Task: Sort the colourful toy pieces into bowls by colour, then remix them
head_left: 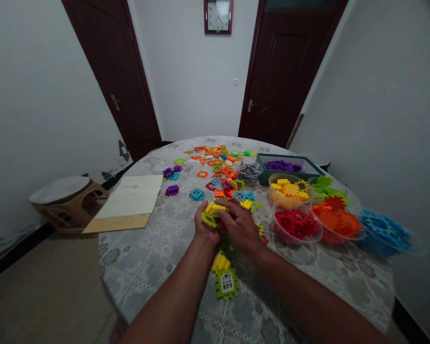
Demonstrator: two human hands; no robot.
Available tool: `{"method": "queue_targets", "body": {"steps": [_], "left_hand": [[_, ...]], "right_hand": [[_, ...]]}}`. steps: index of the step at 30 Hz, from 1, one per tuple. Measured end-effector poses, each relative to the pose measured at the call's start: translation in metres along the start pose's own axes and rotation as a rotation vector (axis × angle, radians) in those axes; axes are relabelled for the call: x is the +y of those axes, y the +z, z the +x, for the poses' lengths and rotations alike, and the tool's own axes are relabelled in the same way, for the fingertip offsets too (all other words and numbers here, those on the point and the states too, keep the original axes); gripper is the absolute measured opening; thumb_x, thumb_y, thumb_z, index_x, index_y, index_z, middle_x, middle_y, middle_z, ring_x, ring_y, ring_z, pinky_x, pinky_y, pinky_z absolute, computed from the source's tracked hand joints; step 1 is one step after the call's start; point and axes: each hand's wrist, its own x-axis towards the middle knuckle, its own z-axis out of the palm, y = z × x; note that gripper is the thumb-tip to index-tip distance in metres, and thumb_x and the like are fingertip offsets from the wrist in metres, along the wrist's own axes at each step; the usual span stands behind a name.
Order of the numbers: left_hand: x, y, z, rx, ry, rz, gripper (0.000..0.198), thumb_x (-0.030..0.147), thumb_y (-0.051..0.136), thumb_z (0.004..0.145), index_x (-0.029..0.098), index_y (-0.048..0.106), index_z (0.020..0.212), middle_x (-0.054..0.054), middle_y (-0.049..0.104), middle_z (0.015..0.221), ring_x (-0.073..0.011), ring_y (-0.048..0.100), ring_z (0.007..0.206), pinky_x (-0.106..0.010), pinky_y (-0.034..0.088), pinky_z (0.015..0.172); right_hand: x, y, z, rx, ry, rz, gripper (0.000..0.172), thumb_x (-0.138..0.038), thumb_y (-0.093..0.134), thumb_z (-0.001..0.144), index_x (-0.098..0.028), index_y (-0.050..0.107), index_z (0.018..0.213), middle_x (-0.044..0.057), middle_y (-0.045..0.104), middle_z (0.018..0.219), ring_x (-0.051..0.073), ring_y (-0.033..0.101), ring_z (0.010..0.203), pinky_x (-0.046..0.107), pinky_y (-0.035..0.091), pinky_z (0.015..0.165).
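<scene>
Both my hands meet over the round table (146, 258). My left hand (205, 225) is closed on a cluster of yellow and green plastic building pieces (212, 212). My right hand (241, 225) covers the same cluster from the right, fingers curled on it. Just below my wrists lie a yellow piece (220, 263) and a green square piece with a white window (227, 283). A heap of loose coloured pieces (222, 172) spreads across the table beyond my hands.
Clear bowls to the right hold sorted pieces: red (296, 223), yellow (290, 189), orange (338, 220), green (326, 187) and blue (385, 231). A dark green box (283, 165) holds purple pieces. A paper sheet on cardboard (129, 200) lies left. A stool (66, 198) stands beside the table.
</scene>
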Motion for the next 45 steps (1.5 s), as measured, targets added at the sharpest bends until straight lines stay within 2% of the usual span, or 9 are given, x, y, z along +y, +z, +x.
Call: {"method": "queue_targets", "body": {"steps": [4, 12, 15, 21, 28, 33, 39, 42, 45], "left_hand": [[-0.005, 0.002, -0.002, -0.122, 0.001, 0.043, 0.057, 0.059, 0.037, 0.099, 0.015, 0.07, 0.083, -0.008, 0.06, 0.053, -0.0234, 0.056, 0.038, -0.033, 0.044, 0.04], [-0.005, 0.004, 0.004, 0.03, 0.12, -0.124, 0.047, 0.042, 0.051, 0.097, 0.005, 0.071, 0.118, -0.019, 0.079, 0.093, -0.031, 0.078, 0.085, -0.045, 0.064, 0.08], [-0.004, 0.002, 0.007, 0.035, 0.137, -0.134, 0.046, 0.04, 0.053, 0.095, 0.005, 0.071, 0.119, -0.019, 0.079, 0.092, -0.0312, 0.079, 0.087, -0.046, 0.064, 0.082], [-0.003, 0.002, 0.009, 0.019, 0.121, -0.118, 0.046, 0.039, 0.052, 0.095, 0.005, 0.071, 0.12, -0.019, 0.079, 0.093, -0.031, 0.079, 0.087, -0.046, 0.064, 0.085], [-0.005, 0.001, 0.006, -0.098, 0.033, -0.026, 0.05, 0.045, 0.052, 0.096, 0.004, 0.072, 0.115, -0.022, 0.079, 0.096, -0.0327, 0.078, 0.084, -0.049, 0.062, 0.084], [-0.004, 0.003, 0.004, -0.084, 0.023, -0.01, 0.049, 0.044, 0.05, 0.096, 0.004, 0.072, 0.114, -0.022, 0.079, 0.096, -0.0326, 0.078, 0.086, -0.048, 0.062, 0.084], [-0.002, 0.008, 0.002, -0.081, 0.035, -0.011, 0.049, 0.04, 0.05, 0.096, 0.0, 0.072, 0.117, -0.023, 0.079, 0.096, -0.0324, 0.078, 0.085, -0.044, 0.064, 0.079], [0.001, 0.01, 0.0, -0.091, 0.006, 0.027, 0.05, 0.039, 0.05, 0.096, 0.0, 0.072, 0.119, -0.023, 0.079, 0.097, -0.0341, 0.078, 0.087, -0.046, 0.065, 0.077], [0.003, 0.012, -0.002, -0.075, -0.004, 0.049, 0.049, 0.038, 0.05, 0.096, 0.0, 0.071, 0.12, -0.023, 0.079, 0.098, -0.0328, 0.078, 0.083, -0.043, 0.065, 0.07]], "right_hand": [[-0.002, -0.003, 0.005, 0.044, 0.3, 0.399, 0.057, -0.056, 0.075, 0.088, -0.02, 0.069, 0.132, -0.005, 0.065, 0.059, 0.012, 0.058, 0.044, 0.023, 0.051, 0.044], [-0.028, -0.043, 0.005, 0.181, 0.306, 0.539, 0.057, -0.053, 0.086, 0.078, -0.022, 0.068, 0.123, -0.006, 0.067, 0.07, 0.007, 0.051, 0.042, 0.016, 0.04, 0.036], [-0.043, -0.079, 0.002, 0.137, 0.226, 0.239, 0.053, -0.053, 0.08, 0.083, -0.021, 0.071, 0.124, -0.002, 0.069, 0.071, 0.013, 0.063, 0.055, 0.021, 0.049, 0.045], [-0.049, -0.174, 0.024, 0.174, -0.124, -0.859, 0.04, -0.048, 0.059, 0.095, -0.028, 0.08, 0.122, 0.008, 0.081, 0.11, 0.024, 0.074, 0.085, 0.037, 0.058, 0.077], [-0.015, -0.228, 0.064, 0.251, -0.09, -1.118, 0.043, -0.04, 0.051, 0.096, -0.017, 0.077, 0.121, 0.015, 0.08, 0.113, 0.031, 0.074, 0.099, 0.047, 0.057, 0.094], [-0.025, -0.194, 0.049, 0.221, -0.322, -1.055, 0.036, -0.026, 0.049, 0.098, -0.02, 0.073, 0.125, 0.014, 0.075, 0.124, 0.029, 0.069, 0.118, 0.051, 0.052, 0.109], [-0.031, -0.081, -0.014, -0.351, -0.459, -0.955, 0.038, -0.015, 0.055, 0.101, -0.025, 0.067, 0.135, 0.011, 0.06, 0.153, 0.024, 0.063, 0.132, 0.041, 0.057, 0.106], [-0.021, -0.054, -0.019, -0.364, -0.454, -1.037, 0.031, -0.013, 0.058, 0.1, -0.022, 0.071, 0.126, 0.012, 0.067, 0.142, 0.026, 0.066, 0.127, 0.039, 0.059, 0.102], [-0.013, -0.052, -0.015, -0.322, -0.465, -0.982, 0.026, -0.012, 0.059, 0.101, -0.021, 0.074, 0.12, 0.011, 0.072, 0.131, 0.025, 0.067, 0.123, 0.038, 0.057, 0.104]]}}
